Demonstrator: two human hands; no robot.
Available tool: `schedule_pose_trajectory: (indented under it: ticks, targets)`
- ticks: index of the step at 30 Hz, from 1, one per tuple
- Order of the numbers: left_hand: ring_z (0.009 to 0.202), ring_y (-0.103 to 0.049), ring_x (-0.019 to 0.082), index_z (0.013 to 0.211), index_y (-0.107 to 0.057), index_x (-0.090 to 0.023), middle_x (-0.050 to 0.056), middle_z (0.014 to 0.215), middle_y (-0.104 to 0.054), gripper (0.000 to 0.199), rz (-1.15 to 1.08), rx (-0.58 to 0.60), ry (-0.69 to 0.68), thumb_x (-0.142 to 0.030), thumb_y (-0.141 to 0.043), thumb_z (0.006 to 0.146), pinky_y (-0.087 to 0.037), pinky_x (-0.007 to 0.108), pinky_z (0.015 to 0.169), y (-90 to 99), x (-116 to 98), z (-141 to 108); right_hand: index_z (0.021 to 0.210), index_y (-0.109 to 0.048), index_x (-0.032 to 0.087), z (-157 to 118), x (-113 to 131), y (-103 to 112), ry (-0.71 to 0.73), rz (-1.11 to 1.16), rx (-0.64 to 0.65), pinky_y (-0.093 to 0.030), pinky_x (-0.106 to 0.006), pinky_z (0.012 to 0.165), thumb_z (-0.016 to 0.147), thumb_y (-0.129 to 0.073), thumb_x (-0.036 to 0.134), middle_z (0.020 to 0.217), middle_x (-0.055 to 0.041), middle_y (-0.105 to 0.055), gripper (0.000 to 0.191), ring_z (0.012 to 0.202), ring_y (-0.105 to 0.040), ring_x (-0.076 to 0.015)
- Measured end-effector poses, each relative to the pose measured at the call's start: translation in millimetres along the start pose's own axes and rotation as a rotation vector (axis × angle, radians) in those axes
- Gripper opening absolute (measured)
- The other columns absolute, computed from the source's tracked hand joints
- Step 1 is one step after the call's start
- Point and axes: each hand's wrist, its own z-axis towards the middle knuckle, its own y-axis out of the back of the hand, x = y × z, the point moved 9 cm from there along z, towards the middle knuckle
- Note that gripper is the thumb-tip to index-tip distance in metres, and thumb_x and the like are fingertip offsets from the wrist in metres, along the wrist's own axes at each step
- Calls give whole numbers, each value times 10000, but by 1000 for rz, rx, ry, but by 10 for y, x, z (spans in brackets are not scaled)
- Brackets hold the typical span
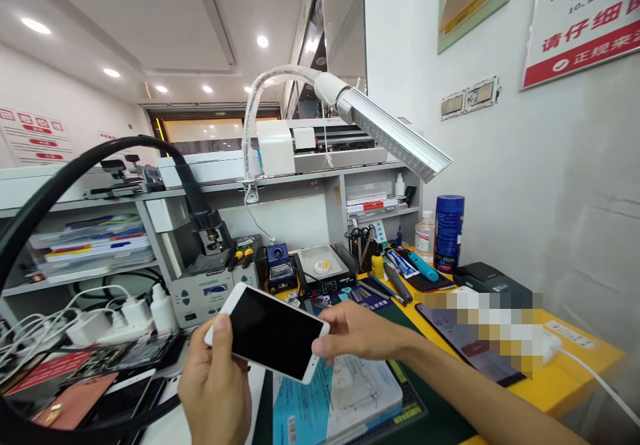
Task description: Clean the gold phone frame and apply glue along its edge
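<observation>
A white smartphone [276, 330] with a dark screen is held up, tilted, in front of me. My left hand [219, 371] grips its left end, thumb on the front edge and fingers behind. My right hand [357, 331] pinches the right end between thumb and fingers. Below the phone lies a blue and white printed box or packet [360, 391] on a dark green mat [440, 411]. The fingers behind the phone are partly hidden.
A hot-air station [207, 298] with a black hose [95, 155] stands left. A lamp [395, 131] hangs overhead. Behind are a blue soldering unit [280, 265] and a heating plate [325, 275]. A blue can [449, 231] and another phone [465, 341] are at right; chargers [113, 318] at left.
</observation>
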Motion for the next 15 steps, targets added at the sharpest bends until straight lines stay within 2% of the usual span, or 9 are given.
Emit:
schedule_pose_trajectory:
  ticks: [2, 4, 6, 9, 11, 15]
  targets:
    - [831, -695, 185, 949, -650, -219, -5, 881, -730, 289, -102, 17, 125, -496, -646, 864, -595, 286, 715, -91, 78, -15, 781, -730, 110, 13, -54, -42, -38, 100, -36, -555, -297, 653, 771, -827, 541, 736, -54, -703, 442, 697, -677, -187]
    - [865, -693, 181, 920, -653, -218, -3, 925, -734, 241, -178, 69, 233, -445, -662, 841, -611, 284, 714, -176, 136, -43, 809, -726, 117, 27, -72, 47, -37, 166, -129, -568, -314, 667, 796, -794, 577, 764, -61, -713, 465, 710, -689, -194]
    - [834, -680, 181, 861, -652, -212, -11, 885, -710, 209, -218, 156, 323, -406, -702, 802, -629, 297, 675, -265, 168, -91, 886, -723, 137, 32, -81, 216, -21, 199, -242, -575, -323, 680, 852, -722, 613, 830, -62, -721, 477, 747, -696, -197]
    - [747, -668, 211, 880, -697, -169, 17, 826, -691, 213, -221, 361, 484, -320, -766, 745, -650, 378, 600, -456, 223, -249, 956, -700, 176, 14, -100, 491, 5, 211, -414, -561, -316, 678, 907, -623, 655, 897, -47, -714, 487, 790, -683, -199]
    - [720, -691, 262, 997, -719, -116, 86, 858, -720, 289, -224, 526, 654, -309, -737, 783, -635, 429, 552, -604, 293, -442, 941, -696, 184, -1, -90, 595, 32, 185, -480, -537, -306, 709, 904, -611, 673, 898, -37, -709, 498, 819, -666, -200]
    - [802, -743, 361, 1248, -648, -44, 225, 1034, -737, 573, -361, 874, 1096, -511, -474, 965, -606, 459, 607, -846, 385, -982, 835, -699, 165, -6, -34, 560, 54, 102, -457, -484, -287, 726, 879, -661, 650, 847, -29, -694, 488, 808, -628, -192]
